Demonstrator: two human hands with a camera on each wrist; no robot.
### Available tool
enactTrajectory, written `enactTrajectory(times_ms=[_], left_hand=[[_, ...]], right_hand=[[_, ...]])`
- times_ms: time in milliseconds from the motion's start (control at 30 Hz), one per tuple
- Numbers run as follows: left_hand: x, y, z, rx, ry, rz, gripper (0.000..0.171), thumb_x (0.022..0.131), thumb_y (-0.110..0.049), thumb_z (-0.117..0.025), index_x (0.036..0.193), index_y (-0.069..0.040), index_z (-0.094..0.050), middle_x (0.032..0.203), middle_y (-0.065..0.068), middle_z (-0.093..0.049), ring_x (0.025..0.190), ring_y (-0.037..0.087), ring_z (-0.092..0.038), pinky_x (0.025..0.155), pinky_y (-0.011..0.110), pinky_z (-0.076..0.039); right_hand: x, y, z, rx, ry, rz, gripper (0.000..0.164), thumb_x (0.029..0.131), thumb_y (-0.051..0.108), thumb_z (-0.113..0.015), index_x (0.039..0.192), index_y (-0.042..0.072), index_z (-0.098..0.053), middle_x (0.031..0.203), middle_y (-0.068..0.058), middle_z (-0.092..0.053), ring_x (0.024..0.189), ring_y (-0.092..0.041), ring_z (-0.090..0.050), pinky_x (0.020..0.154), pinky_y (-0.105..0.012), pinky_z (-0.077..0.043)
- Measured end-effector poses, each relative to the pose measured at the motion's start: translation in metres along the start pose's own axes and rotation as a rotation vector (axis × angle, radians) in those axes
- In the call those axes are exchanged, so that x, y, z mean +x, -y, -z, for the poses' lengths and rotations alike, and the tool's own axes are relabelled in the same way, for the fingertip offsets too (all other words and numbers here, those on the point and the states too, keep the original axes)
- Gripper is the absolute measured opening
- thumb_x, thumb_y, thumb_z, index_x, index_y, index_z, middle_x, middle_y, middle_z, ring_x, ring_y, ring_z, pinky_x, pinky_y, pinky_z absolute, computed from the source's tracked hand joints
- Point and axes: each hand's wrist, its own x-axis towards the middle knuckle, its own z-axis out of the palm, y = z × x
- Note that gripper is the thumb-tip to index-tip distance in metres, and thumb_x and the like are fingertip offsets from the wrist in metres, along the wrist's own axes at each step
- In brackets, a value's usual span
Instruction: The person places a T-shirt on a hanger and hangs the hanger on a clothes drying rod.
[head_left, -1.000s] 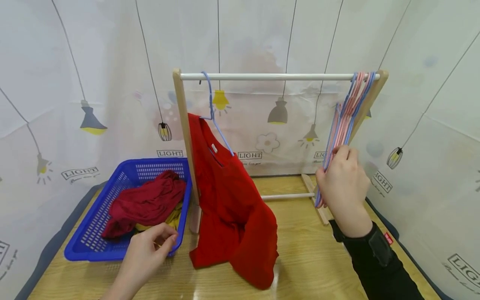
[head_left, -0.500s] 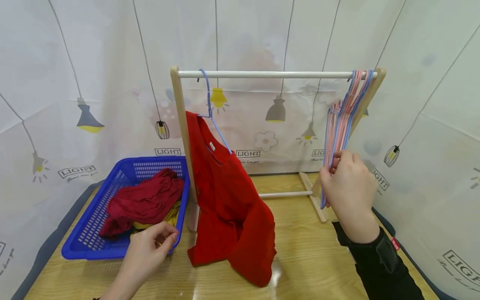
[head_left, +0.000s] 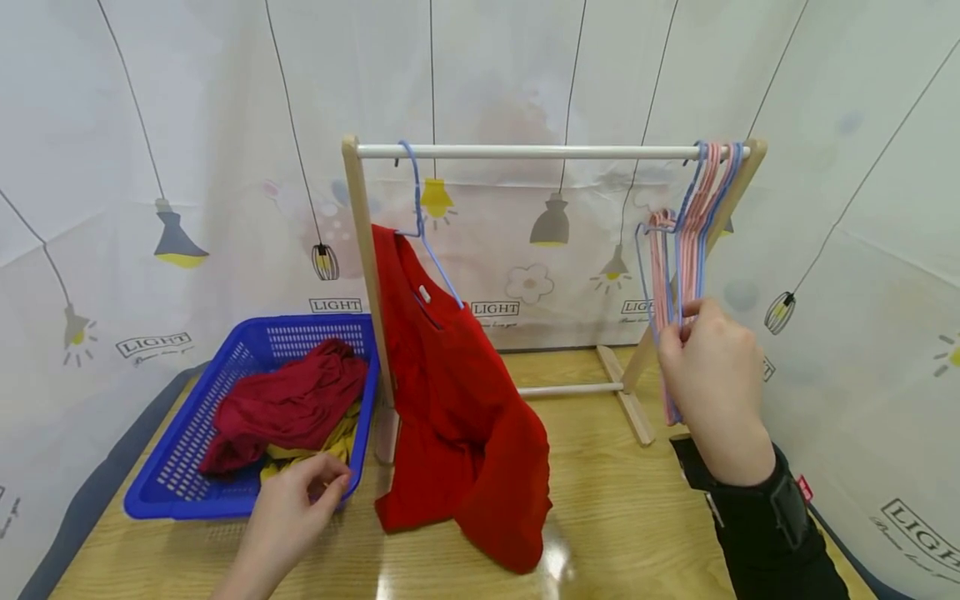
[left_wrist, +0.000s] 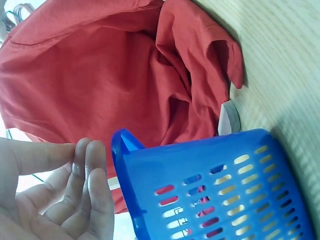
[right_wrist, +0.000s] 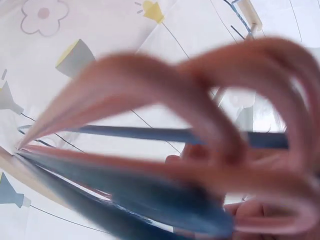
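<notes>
Works over a wood-grain surface (head_left: 600, 517), yellowish and glossy, reflecting light near the front. Has behind and along both sides a whitish backdrop (head_left: 487, 83), slightly creased and printed with hanging lamps, a grey-outlined flower (head_left: 529, 284) and the boxed word LIGHT; meets at left a dark grey-blue band (head_left: 92, 500) beside the surface. Has mid-surface a rack (head_left: 363, 250) with pale wooden posts and a white top bar (head_left: 510, 152). Near the bar's left end, hangs a red garment (head_left: 457, 400) from a blue hanger (head_left: 417, 193), draping low toward the surface, just right of a blue basket (head_left: 172, 507). Contains, in that basket, dark red cloth (head_left: 292, 408) over yellow cloth (head_left: 318, 457). At the right end, clamps the right hand's (head_left: 716, 383) fingers on pink and blue hangers (head_left: 693, 258), bunched and hooked over the bar; blurs in the right wrist view. Wears a black sleeve (head_left: 772, 533) there. Curls the left hand's (head_left: 288, 504) fingers loosely around nothing, thumb near forefinger, just beside the basket's rim.
</notes>
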Motion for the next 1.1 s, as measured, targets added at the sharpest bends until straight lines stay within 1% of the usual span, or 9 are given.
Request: enactTrajectory(times_ms=[167, 300, 467, 600, 700, 867, 967, 1033, 1100], left_hand=[[-0.003, 0.004, 0.0, -0.005, -0.021, 0.007, 0.013, 0.081, -0.011, -0.073, 0.078, -0.022, -0.067, 0.066, -0.015, -0.06, 0.058, -0.004, -0.05, 0.055, 0.02, -0.042], [-0.005, 0.006, 0.001, -0.005, -0.031, 0.011, 0.013, 0.081, -0.011, -0.073, 0.078, -0.022, -0.067, 0.066, -0.015, -0.061, 0.057, -0.005, -0.049, 0.054, 0.02, -0.041], [-0.006, 0.007, 0.001, -0.006, -0.046, -0.006, 0.015, 0.08, -0.01, -0.073, 0.078, -0.023, -0.066, 0.065, -0.015, -0.06, 0.056, -0.005, -0.048, 0.053, 0.02, -0.039], [-0.006, 0.006, 0.001, -0.014, -0.049, -0.002, 0.014, 0.081, -0.01, -0.073, 0.078, -0.023, -0.066, 0.064, -0.013, -0.06, 0.055, -0.005, -0.047, 0.052, 0.02, -0.038], [-0.006, 0.006, 0.001, -0.012, -0.046, 0.006, 0.014, 0.081, -0.01, -0.073, 0.078, -0.022, -0.066, 0.064, -0.013, -0.06, 0.054, -0.004, -0.046, 0.052, 0.02, -0.038], [-0.006, 0.006, -0.001, -0.006, -0.04, 0.01, 0.015, 0.08, -0.01, -0.073, 0.077, -0.022, -0.065, 0.063, -0.015, -0.058, 0.053, -0.004, -0.046, 0.052, 0.02, -0.038], [-0.005, 0.007, -0.001, -0.009, -0.039, 0.01, 0.015, 0.08, -0.009, -0.073, 0.077, -0.022, -0.065, 0.063, -0.015, -0.058, 0.053, -0.004, -0.046, 0.052, 0.02, -0.038], [-0.005, 0.006, -0.001, -0.013, -0.037, 0.011, 0.015, 0.08, -0.008, -0.072, 0.077, -0.021, -0.065, 0.063, -0.014, -0.058, 0.053, -0.004, -0.047, 0.052, 0.02, -0.038], [-0.005, 0.006, -0.001, -0.019, -0.034, 0.016, 0.014, 0.08, -0.009, -0.072, 0.077, -0.021, -0.065, 0.063, -0.013, -0.059, 0.054, -0.004, -0.047, 0.052, 0.02, -0.038]], right_hand=[[0.003, -0.003, -0.002, 0.004, -0.03, -0.014, 0.025, 0.089, 0.011, -0.051, 0.097, -0.011, -0.06, 0.07, -0.024, -0.063, 0.052, -0.032, -0.056, 0.044, -0.032, -0.036], [0.004, -0.005, -0.002, -0.001, -0.061, -0.002, 0.026, 0.091, 0.012, -0.051, 0.094, -0.011, -0.062, 0.069, -0.024, -0.064, 0.055, -0.036, -0.058, 0.047, -0.037, -0.038], [0.005, -0.004, 0.003, -0.002, -0.05, -0.002, 0.029, 0.091, 0.013, -0.051, 0.095, -0.012, -0.064, 0.072, -0.024, -0.066, 0.058, -0.038, -0.059, 0.048, -0.039, -0.039], [0.006, -0.002, 0.008, -0.002, -0.058, 0.013, 0.031, 0.092, 0.014, -0.051, 0.094, -0.013, -0.065, 0.072, -0.025, -0.066, 0.058, -0.037, -0.058, 0.052, -0.041, -0.039], [0.004, -0.001, 0.012, 0.018, -0.066, 0.01, 0.031, 0.094, 0.016, -0.051, 0.094, -0.012, -0.065, 0.073, -0.024, -0.066, 0.057, -0.035, -0.059, 0.052, -0.036, -0.039], [-0.004, 0.0, 0.023, 0.053, -0.103, 0.002, 0.028, 0.094, 0.017, -0.053, 0.097, -0.008, -0.066, 0.074, -0.021, -0.067, 0.059, -0.032, -0.062, 0.048, -0.02, -0.034], [-0.012, 0.0, 0.03, 0.056, -0.127, 0.022, 0.026, 0.094, 0.016, -0.055, 0.096, -0.007, -0.066, 0.074, -0.02, -0.068, 0.059, -0.03, -0.064, 0.048, -0.012, -0.031], [-0.017, 0.0, 0.033, 0.054, -0.137, 0.04, 0.024, 0.093, 0.016, -0.057, 0.095, -0.006, -0.067, 0.072, -0.019, -0.068, 0.057, -0.028, -0.064, 0.049, -0.011, -0.03], [-0.022, -0.001, 0.036, 0.06, -0.133, 0.052, 0.022, 0.092, 0.016, -0.059, 0.094, -0.005, -0.067, 0.071, -0.016, -0.068, 0.054, -0.01, -0.062, 0.049, -0.009, -0.029]])
